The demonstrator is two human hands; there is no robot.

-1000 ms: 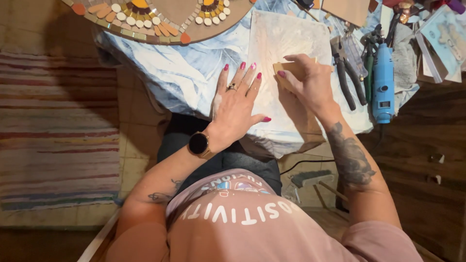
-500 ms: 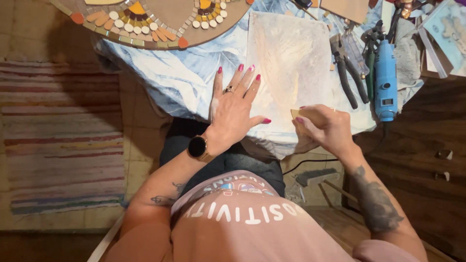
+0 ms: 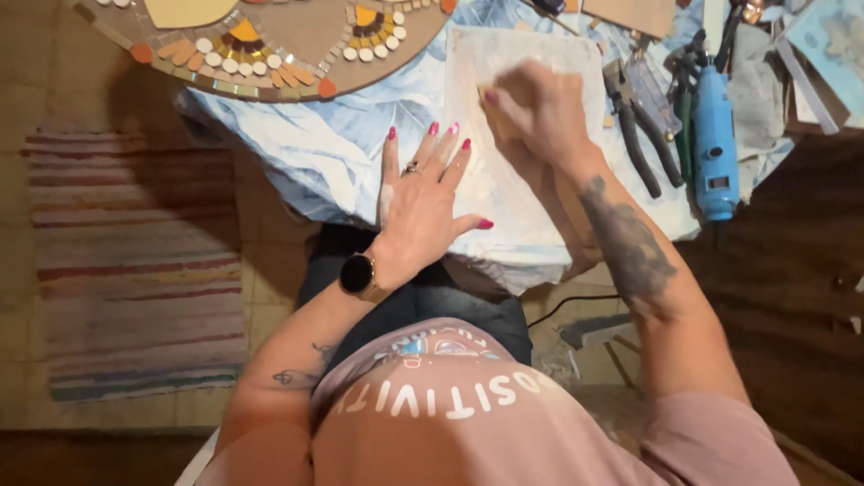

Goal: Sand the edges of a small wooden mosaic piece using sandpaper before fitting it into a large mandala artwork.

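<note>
Cloth (image 3: 342, 153), pale blue and marbled, covers the worktop and hangs past its near edge, probably to catch dust and spare the table beneath. Beyond the left fingertips lies a round brown mosaic board (image 3: 297, 36) with fans of orange, yellow and white tiles, far enough off that it seems parked away from the rubbing.

Under both hands sits a whitish slab (image 3: 531, 207), running from the far side of the right knuckles back to the table's near edge. The left hand (image 3: 423, 202) lies flat on it with fingers spread wide, thumb out to the right; that broad press looks meant to keep the slab from sliding. The right hand (image 3: 540, 112), well beyond the left fingertips, is curled tight around a small tan block (image 3: 497, 121), gripped from above as one would a sanding pad so the palm can bear down. The hand is blurred, and only a corner of the block shows.

Just right of the right wrist lie black-handled pliers (image 3: 634, 135), then a blue power tool (image 3: 715, 144), both within easy reach.
</note>
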